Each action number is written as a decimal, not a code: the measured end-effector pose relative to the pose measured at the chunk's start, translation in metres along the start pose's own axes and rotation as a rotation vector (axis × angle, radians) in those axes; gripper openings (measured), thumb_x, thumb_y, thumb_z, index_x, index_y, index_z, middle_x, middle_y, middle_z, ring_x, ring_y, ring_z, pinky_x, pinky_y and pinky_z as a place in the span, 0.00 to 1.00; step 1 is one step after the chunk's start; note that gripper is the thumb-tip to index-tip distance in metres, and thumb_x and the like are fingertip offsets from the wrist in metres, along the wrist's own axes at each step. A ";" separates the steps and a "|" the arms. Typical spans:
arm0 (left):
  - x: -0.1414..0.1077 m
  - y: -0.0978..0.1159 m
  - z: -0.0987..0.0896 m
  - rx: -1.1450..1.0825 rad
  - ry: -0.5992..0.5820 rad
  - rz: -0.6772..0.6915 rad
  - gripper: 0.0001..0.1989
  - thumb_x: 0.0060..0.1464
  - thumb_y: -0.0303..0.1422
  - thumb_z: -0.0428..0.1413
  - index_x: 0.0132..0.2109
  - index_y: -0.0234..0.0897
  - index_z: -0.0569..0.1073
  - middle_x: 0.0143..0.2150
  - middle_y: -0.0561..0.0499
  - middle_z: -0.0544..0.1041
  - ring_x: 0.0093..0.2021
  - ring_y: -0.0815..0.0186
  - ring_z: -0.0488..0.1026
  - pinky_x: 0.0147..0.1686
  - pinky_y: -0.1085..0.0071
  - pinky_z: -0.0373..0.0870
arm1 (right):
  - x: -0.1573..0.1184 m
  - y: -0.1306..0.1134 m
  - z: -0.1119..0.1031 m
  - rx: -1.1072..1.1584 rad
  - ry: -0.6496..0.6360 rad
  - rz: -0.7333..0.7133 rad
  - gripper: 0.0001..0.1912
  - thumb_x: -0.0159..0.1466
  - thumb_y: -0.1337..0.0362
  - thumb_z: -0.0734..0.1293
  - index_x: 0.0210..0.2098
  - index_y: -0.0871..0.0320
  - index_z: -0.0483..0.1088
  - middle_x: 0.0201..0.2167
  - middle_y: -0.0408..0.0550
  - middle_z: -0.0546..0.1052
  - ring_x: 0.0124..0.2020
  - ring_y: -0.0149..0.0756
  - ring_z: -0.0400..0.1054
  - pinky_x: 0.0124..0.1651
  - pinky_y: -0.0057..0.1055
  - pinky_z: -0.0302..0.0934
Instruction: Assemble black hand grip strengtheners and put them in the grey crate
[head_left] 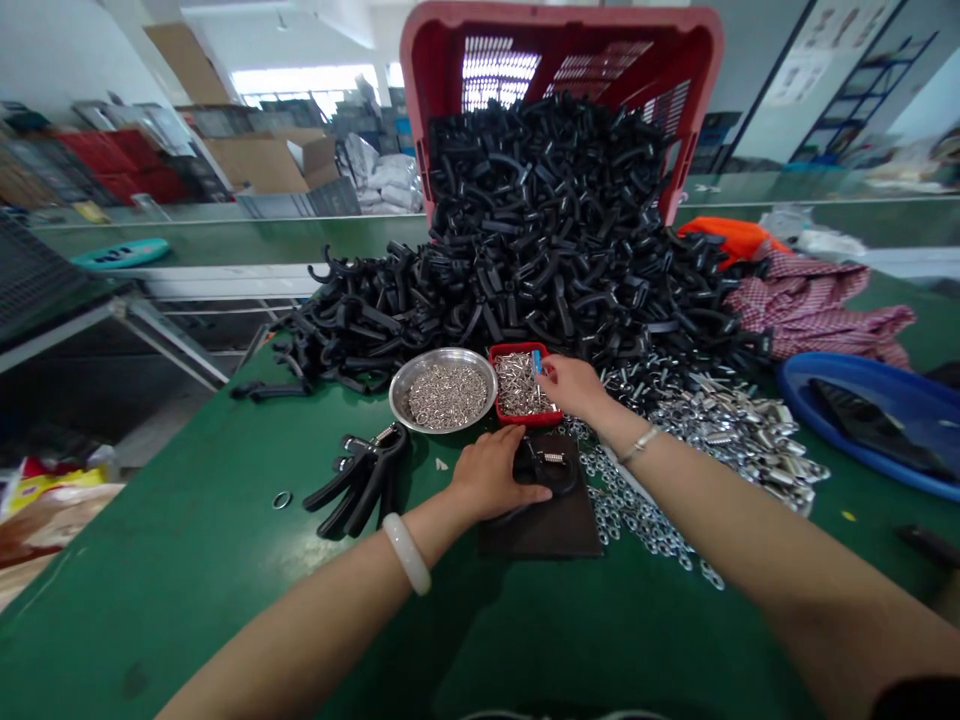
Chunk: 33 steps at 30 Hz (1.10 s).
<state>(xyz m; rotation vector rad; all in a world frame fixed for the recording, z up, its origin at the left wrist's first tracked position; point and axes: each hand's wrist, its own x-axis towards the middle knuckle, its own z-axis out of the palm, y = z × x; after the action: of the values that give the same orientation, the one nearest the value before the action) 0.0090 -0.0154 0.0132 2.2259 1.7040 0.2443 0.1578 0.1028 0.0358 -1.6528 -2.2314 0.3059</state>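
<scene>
My left hand (489, 474) is closed round a black hand gripper (570, 475) with a coil spring, pressing it on a dark square mat (544, 535). My right hand (576, 386) reaches over the right side of a small red tray (529, 420) full of small metal pins (519, 382). Its fingers are pinched beside a small blue piece (536, 361); what they hold is too small to make out. Left of the tray stands a metal bowl (397, 408) of small shiny parts. Several assembled black hand grippers (364, 480) lie to the left of my left hand.
Behind, a tipped red crate (412, 110) spills a large heap of black handles (525, 270). To the right lie loose springs (742, 430), metal washers (645, 520) and a blue tray (795, 375) with a dark phone-like object (874, 425). A metal ring (282, 500) lies left.
</scene>
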 end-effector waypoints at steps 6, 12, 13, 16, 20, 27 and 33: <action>0.001 -0.005 -0.002 -0.053 -0.011 0.029 0.46 0.37 0.60 0.51 0.60 0.38 0.56 0.60 0.47 0.60 0.55 0.53 0.61 0.53 0.59 0.59 | 0.040 -0.015 0.017 -0.025 -0.010 0.136 0.10 0.49 0.67 0.68 0.32 0.64 0.72 0.34 0.60 0.76 0.40 0.47 0.69 0.42 0.33 0.61; 0.000 -0.009 -0.004 -0.071 -0.020 0.066 0.47 0.38 0.61 0.50 0.60 0.38 0.56 0.61 0.48 0.59 0.56 0.53 0.61 0.53 0.59 0.58 | 0.047 -0.004 0.017 0.125 0.007 0.227 0.09 0.46 0.68 0.67 0.28 0.66 0.71 0.23 0.54 0.74 0.29 0.42 0.71 0.32 0.32 0.64; 0.000 -0.009 -0.004 -0.070 -0.027 0.068 0.46 0.38 0.61 0.49 0.60 0.39 0.55 0.62 0.48 0.58 0.56 0.53 0.61 0.53 0.59 0.58 | 0.047 -0.003 0.016 0.153 0.008 0.228 0.10 0.48 0.68 0.66 0.30 0.66 0.71 0.22 0.52 0.74 0.26 0.38 0.70 0.30 0.31 0.64; -0.001 -0.010 -0.003 -0.070 -0.036 0.072 0.45 0.40 0.60 0.48 0.61 0.41 0.54 0.62 0.49 0.57 0.56 0.53 0.60 0.54 0.58 0.57 | 0.038 -0.004 0.013 0.372 0.117 0.215 0.15 0.51 0.69 0.63 0.39 0.66 0.67 0.22 0.46 0.73 0.21 0.31 0.67 0.24 0.27 0.64; -0.003 -0.010 0.000 -0.076 -0.026 0.076 0.44 0.41 0.60 0.47 0.61 0.40 0.54 0.63 0.49 0.56 0.56 0.53 0.60 0.54 0.59 0.56 | -0.004 -0.010 0.002 0.811 0.294 0.175 0.15 0.50 0.69 0.65 0.38 0.63 0.66 0.18 0.40 0.69 0.17 0.28 0.64 0.20 0.26 0.62; -0.005 -0.009 -0.002 -0.028 -0.049 0.089 0.39 0.48 0.56 0.45 0.62 0.41 0.51 0.64 0.49 0.53 0.57 0.53 0.58 0.53 0.58 0.57 | -0.100 -0.009 -0.008 0.935 -0.002 0.150 0.15 0.52 0.55 0.68 0.33 0.60 0.65 0.24 0.45 0.73 0.27 0.34 0.71 0.29 0.32 0.68; -0.002 -0.010 -0.009 -0.018 -0.130 0.088 0.40 0.46 0.55 0.48 0.63 0.42 0.50 0.65 0.49 0.51 0.59 0.52 0.57 0.54 0.57 0.56 | -0.119 0.001 -0.004 0.806 -0.027 0.009 0.11 0.53 0.57 0.68 0.29 0.57 0.67 0.26 0.44 0.73 0.28 0.33 0.68 0.33 0.32 0.66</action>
<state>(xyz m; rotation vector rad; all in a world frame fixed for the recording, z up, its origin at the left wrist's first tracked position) -0.0034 -0.0141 0.0182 2.2539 1.5337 0.1312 0.1916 -0.0105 0.0212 -1.2021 -1.7411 1.0645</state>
